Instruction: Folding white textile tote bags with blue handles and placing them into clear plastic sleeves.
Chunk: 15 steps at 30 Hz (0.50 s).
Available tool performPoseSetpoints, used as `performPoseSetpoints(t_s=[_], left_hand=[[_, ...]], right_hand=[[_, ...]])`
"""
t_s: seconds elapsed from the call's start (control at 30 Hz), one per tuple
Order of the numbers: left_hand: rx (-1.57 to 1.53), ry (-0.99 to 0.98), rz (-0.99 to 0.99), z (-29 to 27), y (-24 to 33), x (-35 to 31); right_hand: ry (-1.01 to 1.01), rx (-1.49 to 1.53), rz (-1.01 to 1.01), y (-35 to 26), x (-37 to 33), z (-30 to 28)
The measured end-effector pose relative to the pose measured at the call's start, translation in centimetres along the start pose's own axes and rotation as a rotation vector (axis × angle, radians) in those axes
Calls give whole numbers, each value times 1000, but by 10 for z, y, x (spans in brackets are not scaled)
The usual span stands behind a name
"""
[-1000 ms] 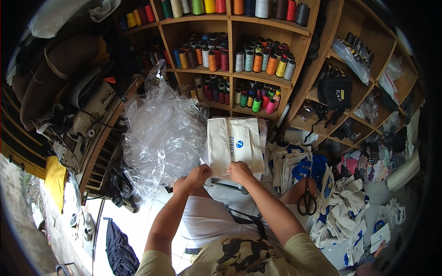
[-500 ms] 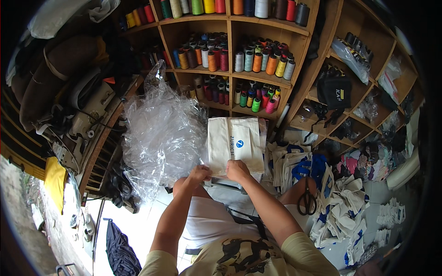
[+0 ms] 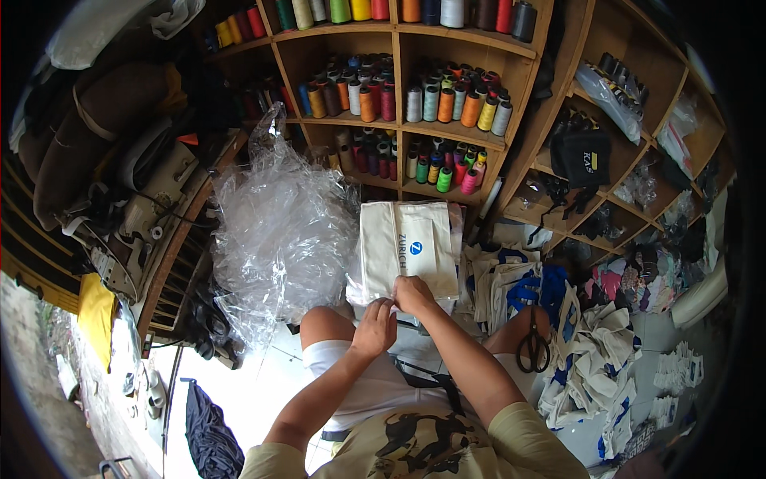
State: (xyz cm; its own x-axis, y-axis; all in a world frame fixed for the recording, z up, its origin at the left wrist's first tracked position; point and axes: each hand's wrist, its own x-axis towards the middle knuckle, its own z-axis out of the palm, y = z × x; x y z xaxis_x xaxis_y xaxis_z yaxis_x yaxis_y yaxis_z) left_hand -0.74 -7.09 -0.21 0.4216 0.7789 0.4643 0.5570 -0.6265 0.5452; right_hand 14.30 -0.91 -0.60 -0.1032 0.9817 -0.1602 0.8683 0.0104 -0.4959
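Note:
A folded cream cloth bag (image 3: 379, 247) with blue and dark print lies in a clear plastic bag (image 3: 456, 231) in front of me. My right hand (image 3: 413, 295) is closed on the near edge of the plastic bag, knuckles up. Right beside it, at the same near edge, my left hand (image 3: 373, 329) has its fingers pressed together on the plastic. Its fingertips are partly hidden, close to the right hand. What supports the packet underneath is mostly covered.
A big heap of clear plastic bags (image 3: 279, 239) stands left of the packet. Cream and blue cloth pieces (image 3: 594, 359) pile up at the right, with black scissors (image 3: 533, 351) by my right knee. Wooden shelves (image 3: 343, 124) of thread spools rise behind; a sewing machine (image 3: 148, 211) is at left.
My left hand has moved from the packet's near left corner rightward and toward me, up against the right hand. The right hand and the packet have hardly moved.

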Motion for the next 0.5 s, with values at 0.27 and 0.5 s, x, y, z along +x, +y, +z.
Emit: performPoseSetpoints(t_s=[0.27,0.5], left_hand=[[199,-238,-127,14,-15,-14],[231,-262,-183,11,-11,-11]], right_hand=[[-46,18,23,-1,0,-1],[0,73,-82,-5,-16,-14]])
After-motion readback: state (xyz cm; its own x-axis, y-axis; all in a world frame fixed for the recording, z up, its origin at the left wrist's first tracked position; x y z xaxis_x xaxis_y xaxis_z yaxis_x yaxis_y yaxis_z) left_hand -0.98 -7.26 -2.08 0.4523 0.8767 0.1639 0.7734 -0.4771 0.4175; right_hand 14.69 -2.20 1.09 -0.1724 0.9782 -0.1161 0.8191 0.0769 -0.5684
